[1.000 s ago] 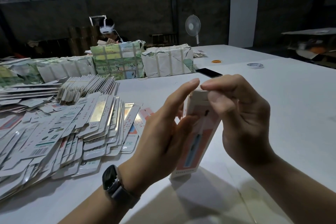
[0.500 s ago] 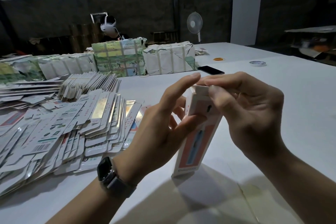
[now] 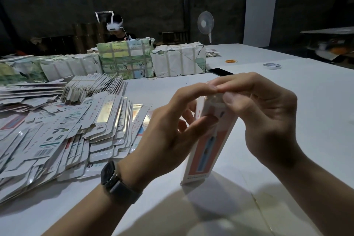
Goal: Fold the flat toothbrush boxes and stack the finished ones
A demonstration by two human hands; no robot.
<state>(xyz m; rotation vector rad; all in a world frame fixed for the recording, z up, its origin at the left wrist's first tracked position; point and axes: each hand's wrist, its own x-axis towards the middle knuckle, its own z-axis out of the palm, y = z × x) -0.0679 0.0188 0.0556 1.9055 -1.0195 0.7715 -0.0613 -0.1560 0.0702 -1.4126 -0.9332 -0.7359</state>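
Observation:
A tall white and pink toothbrush box [image 3: 207, 151] stands upright with its lower end on the white table [image 3: 287, 101]. My left hand [image 3: 172, 132] holds its upper part, thumb on the front face, forefinger stretched over the top. My right hand [image 3: 264, 113] pinches the white flap at the box's top end between thumb and fingers. The top opening is hidden by the fingers. A wide heap of flat unfolded boxes [image 3: 63, 132] lies to the left of my left arm.
Wrapped paper bundles [image 3: 124, 61] line the table's far side, with a person in a headset [image 3: 116, 28] behind them. A black phone [image 3: 220, 72], a tape roll [image 3: 272, 66] and an orange ring [image 3: 231, 61] lie beyond my hands. A fan [image 3: 206, 25] stands at the back.
My left forefinger has come over the box's top to meet my right fingers, and the right thumb has pushed the flap further down. The box has stayed upright on the table.

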